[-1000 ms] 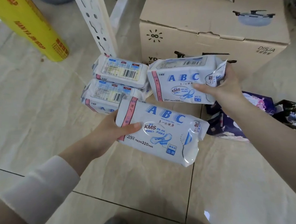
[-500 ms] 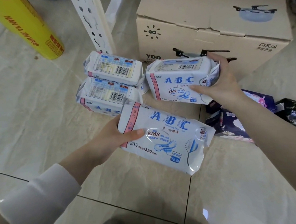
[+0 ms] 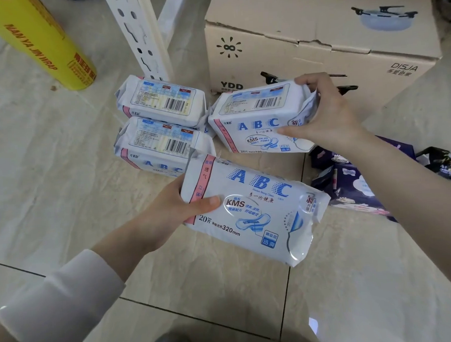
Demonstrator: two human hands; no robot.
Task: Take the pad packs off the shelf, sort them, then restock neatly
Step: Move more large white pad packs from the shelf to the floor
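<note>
1. Pair of white packs [image 3: 160, 122] on the floor [image 3: 49, 195], one behind the other, barcodes up, touching.
2. Left hand [image 3: 168, 211] grips the short end of the near pack [image 3: 256, 214], thumb on the printed face. The pack is held clear of the floor, just in front of the pair.
3. Right hand [image 3: 329, 114] is curled round the end of the far pack [image 3: 255, 121], fingers over the top, thumb on the front. Its left end touches the pair. Cannot tell whether its base rests on the floor.
4. Judgement: sorting step, like with like. Seat the far pack flush against the pair and let go only once it lies flat. Then turn the near pack barcode up to match. The soft wrappers probably slump, so square the edges by hand.
5. Surface: pale glossy tiles with dark joints. Packs may slide if nudged.
6. Room: yellow roll of wrap [image 3: 39, 42] at far left, then a white slotted shelf post [image 3: 142, 35]. A cardboard box [image 3: 316, 33] stands behind the far pack. Dark packs [image 3: 357, 186] lie at right and should be kept apart.
</note>
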